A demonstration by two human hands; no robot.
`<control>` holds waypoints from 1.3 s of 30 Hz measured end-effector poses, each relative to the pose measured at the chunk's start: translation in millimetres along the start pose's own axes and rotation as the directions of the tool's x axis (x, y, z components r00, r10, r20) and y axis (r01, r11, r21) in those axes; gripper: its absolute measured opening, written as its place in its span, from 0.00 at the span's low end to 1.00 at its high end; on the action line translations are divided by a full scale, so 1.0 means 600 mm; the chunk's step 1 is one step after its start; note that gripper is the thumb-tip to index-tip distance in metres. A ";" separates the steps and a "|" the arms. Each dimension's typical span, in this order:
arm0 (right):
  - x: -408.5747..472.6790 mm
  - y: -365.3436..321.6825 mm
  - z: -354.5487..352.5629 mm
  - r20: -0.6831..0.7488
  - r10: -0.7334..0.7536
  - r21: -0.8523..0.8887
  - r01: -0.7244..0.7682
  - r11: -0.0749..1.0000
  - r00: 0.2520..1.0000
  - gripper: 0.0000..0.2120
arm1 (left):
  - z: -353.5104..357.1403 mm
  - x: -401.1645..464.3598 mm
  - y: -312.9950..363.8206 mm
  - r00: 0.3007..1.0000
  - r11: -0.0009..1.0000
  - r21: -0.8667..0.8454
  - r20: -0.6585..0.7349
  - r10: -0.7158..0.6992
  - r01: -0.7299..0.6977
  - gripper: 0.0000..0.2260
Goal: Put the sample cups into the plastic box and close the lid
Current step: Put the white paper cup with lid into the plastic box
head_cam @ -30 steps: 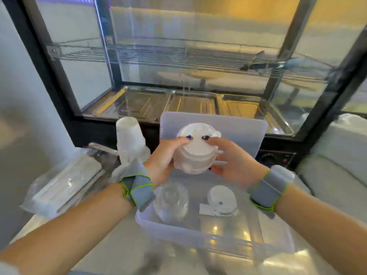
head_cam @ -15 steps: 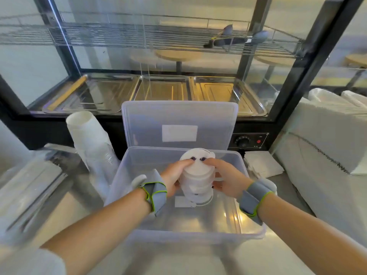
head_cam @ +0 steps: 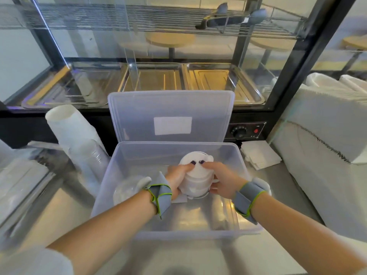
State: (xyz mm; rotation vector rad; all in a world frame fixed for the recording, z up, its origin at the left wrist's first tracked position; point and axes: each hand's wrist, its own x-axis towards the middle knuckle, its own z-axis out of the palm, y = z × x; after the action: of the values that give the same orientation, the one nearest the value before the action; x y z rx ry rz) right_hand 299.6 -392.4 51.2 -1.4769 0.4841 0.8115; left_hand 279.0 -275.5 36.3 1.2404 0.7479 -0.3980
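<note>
A clear plastic box stands open on the steel counter, its lid propped upright behind it. Inside the box, my left hand and my right hand both grip a stack of white lidded sample cups, thumbs resting on the top lid. The stack sits low in the box, on or just above a white lid on the floor. A clear cup lies in the box's left part, partly hidden by my left wrist.
A tall sleeve of stacked white and clear cups leans left of the box. Wrapped packs lie at the far left. White bagged stacks and folded napkins sit right. A glass display case rises behind.
Both hands have lowered the cup stack from above the box rim down into the box. The view has tilted and shifted, so the box sits more centred.
</note>
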 end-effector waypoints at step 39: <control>0.013 -0.012 0.015 0.087 -0.024 -0.087 0.032 0.996 0.996 0.06 | -0.206 -0.187 0.030 0.933 0.521 0.851 -0.238 0.271 0.066 0.19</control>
State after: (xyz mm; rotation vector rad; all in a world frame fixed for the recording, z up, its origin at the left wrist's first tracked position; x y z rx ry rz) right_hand 308.3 -381.8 50.9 -1.5202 0.3658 0.8799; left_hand 175.4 -166.3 110.5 2.3548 0.7826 -0.4726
